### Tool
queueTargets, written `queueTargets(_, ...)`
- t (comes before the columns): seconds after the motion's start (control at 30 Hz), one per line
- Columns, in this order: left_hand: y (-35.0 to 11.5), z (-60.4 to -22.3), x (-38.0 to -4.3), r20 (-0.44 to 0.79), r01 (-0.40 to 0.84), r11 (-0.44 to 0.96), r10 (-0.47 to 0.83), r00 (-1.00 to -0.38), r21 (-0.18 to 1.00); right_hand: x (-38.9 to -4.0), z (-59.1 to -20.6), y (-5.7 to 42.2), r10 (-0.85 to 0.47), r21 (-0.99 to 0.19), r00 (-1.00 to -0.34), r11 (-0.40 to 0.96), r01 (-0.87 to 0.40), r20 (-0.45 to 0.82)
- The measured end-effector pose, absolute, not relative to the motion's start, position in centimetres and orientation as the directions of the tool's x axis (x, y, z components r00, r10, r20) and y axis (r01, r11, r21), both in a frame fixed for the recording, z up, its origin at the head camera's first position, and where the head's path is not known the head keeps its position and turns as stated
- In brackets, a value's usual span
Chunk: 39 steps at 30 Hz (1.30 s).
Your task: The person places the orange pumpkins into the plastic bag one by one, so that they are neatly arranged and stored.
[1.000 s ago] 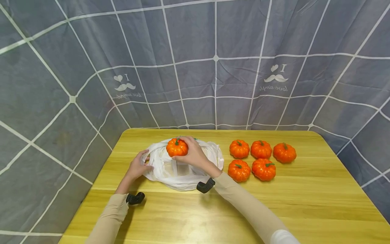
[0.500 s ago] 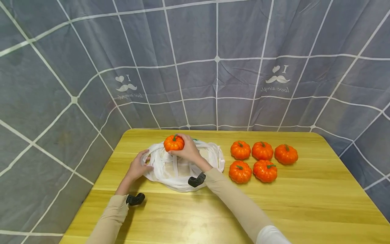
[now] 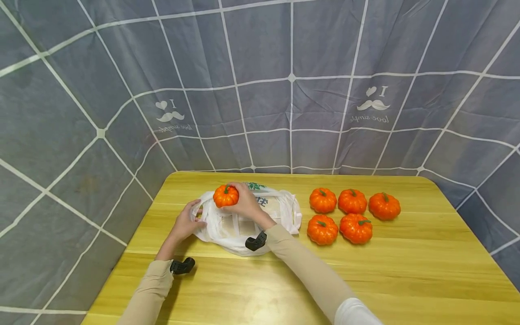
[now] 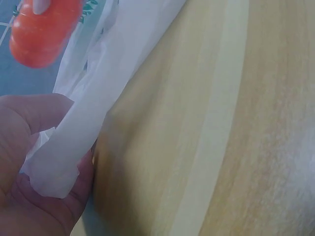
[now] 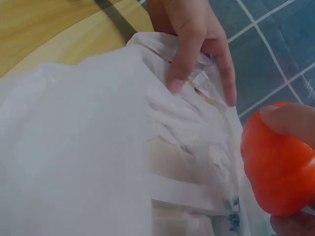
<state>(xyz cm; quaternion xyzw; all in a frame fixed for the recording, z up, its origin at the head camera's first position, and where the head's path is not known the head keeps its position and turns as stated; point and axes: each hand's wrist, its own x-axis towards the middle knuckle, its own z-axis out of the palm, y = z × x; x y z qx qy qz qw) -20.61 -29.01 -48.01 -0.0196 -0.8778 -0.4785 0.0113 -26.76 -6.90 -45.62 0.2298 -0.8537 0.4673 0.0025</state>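
Note:
A white plastic bag (image 3: 233, 237) with green and blue print lies on the table. My left hand (image 3: 184, 222) holds the edge of its mouth at the left end; in the left wrist view the thumb and fingers are curled about the bag's rim (image 4: 74, 142). In my right hand (image 3: 245, 203) is a small orange pumpkin (image 3: 225, 196) with a green stem, held above the bag near its mouth. The right wrist view shows the thumb on top of this pumpkin (image 5: 275, 157) and a finger beneath it. Pale contents show faintly through the bag.
Several more orange pumpkins stand in two rows right of the bag, among them one at the front (image 3: 322, 229) and one at the far right (image 3: 384, 206). A grey curtain with white lines (image 3: 268, 108) hangs behind the wooden table (image 3: 260, 293).
My right hand has carried the pumpkin a little leftward over the bag, towards its mouth. The left hand stays at the bag's edge, and more of the bag's print shows now.

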Motion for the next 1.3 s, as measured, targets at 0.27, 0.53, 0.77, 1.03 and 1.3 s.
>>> queueTargets(0.27,-28.9,-48.0,-20.5,0.046,0.053,0.532,0.025,-0.999,0.845,-26.5,-46.5,-7.6,-0.397,-0.756,-0.898,0.524,-0.393,0.192)
queueTargets(0.53,-28.6,-47.5,-20.8,0.009,0.015,0.553,0.013,-1.0,0.833,-26.5,-46.8,-8.2,-0.393,-0.739,-0.896,0.536,-0.407,0.208)
queueTargets(0.77,-28.6,-47.8,-20.8,-0.004,0.004,0.56,0.013,-1.0,0.828,-26.6,-47.4,-8.2,-0.371,-0.728,-0.905,0.56,-0.397,0.208)
queueTargets(1.03,-28.4,-47.6,-20.7,-0.001,0.012,0.566,0.022,-1.0,0.825,-26.2,-47.7,-8.3,-0.343,-0.76,-0.921,0.543,-0.357,0.187)
queueTargets(1.3,-28.3,-47.6,-20.7,-0.021,-0.019,0.576,-0.003,-1.0,0.817,-26.2,-48.1,-8.3,-0.334,-0.755,-0.927,0.561,-0.339,0.168)
